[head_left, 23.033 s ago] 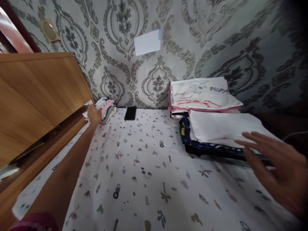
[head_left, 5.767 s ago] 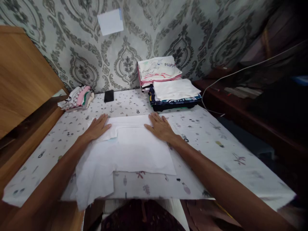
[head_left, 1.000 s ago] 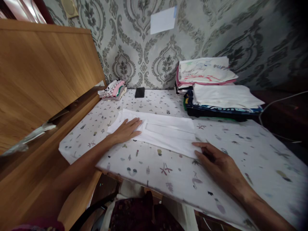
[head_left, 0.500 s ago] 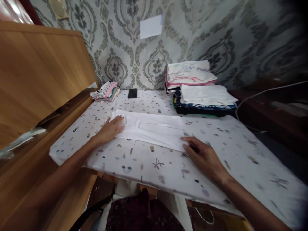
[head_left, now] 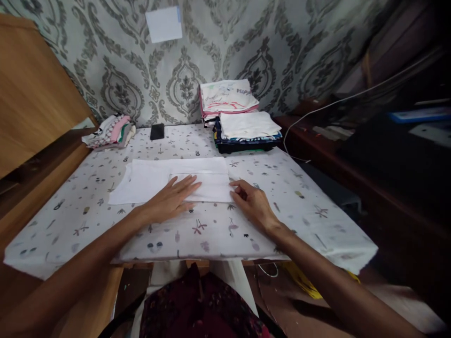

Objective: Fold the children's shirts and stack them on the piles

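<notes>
A white folded garment (head_left: 148, 178) lies lengthwise across the table, with a straight fold line along its right half. My left hand (head_left: 172, 199) rests flat on the garment near its middle, fingers spread. At the garment's right end is my right hand (head_left: 252, 202), fingers curled and thumb and forefinger close together at the edge, seemingly pinching the cloth there. The exact fingertip contact is small and partly hidden.
A patterned white cloth covers the table (head_left: 218, 234). Stacks of folded clothes (head_left: 246, 126) stand at the back right, a smaller pile (head_left: 109, 131) at the back left. Beside that lies a black flat object (head_left: 157, 132). A wooden cabinet (head_left: 35, 94) borders the left; a white cable (head_left: 327, 101) runs right.
My left hand has slid from the garment's left end to its middle. My right hand stays at the right edge, its fingers closer together. The view has turned right.
</notes>
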The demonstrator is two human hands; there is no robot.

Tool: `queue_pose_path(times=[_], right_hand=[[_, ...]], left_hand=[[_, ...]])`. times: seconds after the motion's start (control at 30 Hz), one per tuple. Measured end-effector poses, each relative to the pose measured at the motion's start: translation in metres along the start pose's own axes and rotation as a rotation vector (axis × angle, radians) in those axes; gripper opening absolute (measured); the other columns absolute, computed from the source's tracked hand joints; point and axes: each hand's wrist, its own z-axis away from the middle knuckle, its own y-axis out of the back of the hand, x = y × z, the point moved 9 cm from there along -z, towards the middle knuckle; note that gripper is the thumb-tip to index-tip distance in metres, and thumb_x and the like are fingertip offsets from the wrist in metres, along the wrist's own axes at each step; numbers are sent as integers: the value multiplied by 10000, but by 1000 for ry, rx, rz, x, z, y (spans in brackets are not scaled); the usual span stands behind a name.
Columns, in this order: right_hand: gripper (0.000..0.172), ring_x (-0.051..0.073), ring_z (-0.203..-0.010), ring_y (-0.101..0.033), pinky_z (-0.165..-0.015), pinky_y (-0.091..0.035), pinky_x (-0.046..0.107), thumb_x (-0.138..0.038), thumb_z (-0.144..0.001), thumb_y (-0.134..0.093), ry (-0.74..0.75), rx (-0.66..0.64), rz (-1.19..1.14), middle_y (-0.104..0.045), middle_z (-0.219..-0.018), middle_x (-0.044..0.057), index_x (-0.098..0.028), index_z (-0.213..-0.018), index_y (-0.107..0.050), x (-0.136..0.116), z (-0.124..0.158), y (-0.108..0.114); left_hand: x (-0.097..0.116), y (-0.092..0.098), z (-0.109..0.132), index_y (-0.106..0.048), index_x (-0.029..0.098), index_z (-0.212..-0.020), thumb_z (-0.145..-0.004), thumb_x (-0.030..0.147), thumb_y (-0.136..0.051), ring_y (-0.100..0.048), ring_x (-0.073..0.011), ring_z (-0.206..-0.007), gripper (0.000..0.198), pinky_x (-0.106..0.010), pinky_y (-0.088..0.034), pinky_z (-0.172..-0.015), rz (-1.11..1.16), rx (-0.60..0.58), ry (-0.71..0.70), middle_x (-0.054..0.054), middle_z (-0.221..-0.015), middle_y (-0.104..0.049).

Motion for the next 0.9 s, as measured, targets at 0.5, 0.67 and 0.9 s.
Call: queue_pose_path(times=[0.5, 0.67, 0.9], right_hand=[[316, 173, -663, -570, -680, -444, 305, -247, -850, -521, -20, 5, 193, -663, -778, 26, -190, -1124, -668, 3, -3, -1], [310, 163, -661, -586, -674, -449, 285, -239, -849, -527, -48, -2, 137, -679, -775, 15, -192, -1126, -658, 4, -4, 4], [226, 202, -823, -647, -728, -454, 303, -329, -943, -521, -92, -60, 284, -716, -938, 79, -184, -1031, -670, 2, -14, 13]], left_hand=[[30, -27, -19, -126, 296, -1630, -992, 698, -269, -64, -257, -1580, 767, -515, 11, -1270, -56, -94, -73, -70, -1703, -67], [42, -30, -27, -198, 275, -1619, -972, 724, -305, -81, -268, -1578, 795, -514, 8, -1271, -14, -127, -86, -91, -1700, -92], [16, 2, -55, -398, 236, -1524, -1046, 513, -314, -317, -257, -1514, 559, -441, -230, -1240, 86, 3, -33, -80, -1639, -354]])
